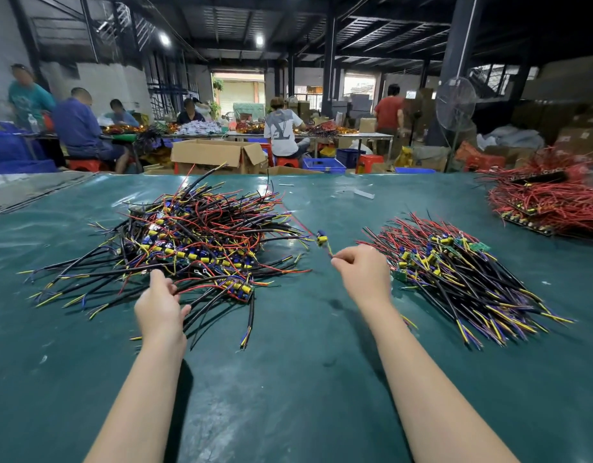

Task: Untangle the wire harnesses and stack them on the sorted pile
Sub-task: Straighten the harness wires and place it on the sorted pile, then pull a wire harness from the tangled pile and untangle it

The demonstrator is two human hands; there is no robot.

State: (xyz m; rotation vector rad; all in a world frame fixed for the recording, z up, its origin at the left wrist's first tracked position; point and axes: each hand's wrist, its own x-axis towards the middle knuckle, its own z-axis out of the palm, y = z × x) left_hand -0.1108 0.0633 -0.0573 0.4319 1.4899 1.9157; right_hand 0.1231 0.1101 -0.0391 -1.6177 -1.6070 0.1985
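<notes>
A tangled heap of wire harnesses (201, 238), black, red, yellow and blue, lies on the green table left of centre. To the right sits the sorted pile (455, 275), its harnesses lying roughly parallel. My left hand (159, 305) is at the near edge of the tangled heap, fingers curled around a few black wires there. My right hand (363, 274) is raised between the two piles and pinches a thin wire; a small harness piece with a yellow and blue part (321, 238) hangs from it, with a red strand running back to the heap.
The green table cover (288, 362) stretches wide in front of me. A separate pile of red wires on boards (552, 202) lies at the far right. Small scraps (363, 193) lie near the far edge. Beyond are cardboard boxes, crates, a fan and several seated people.
</notes>
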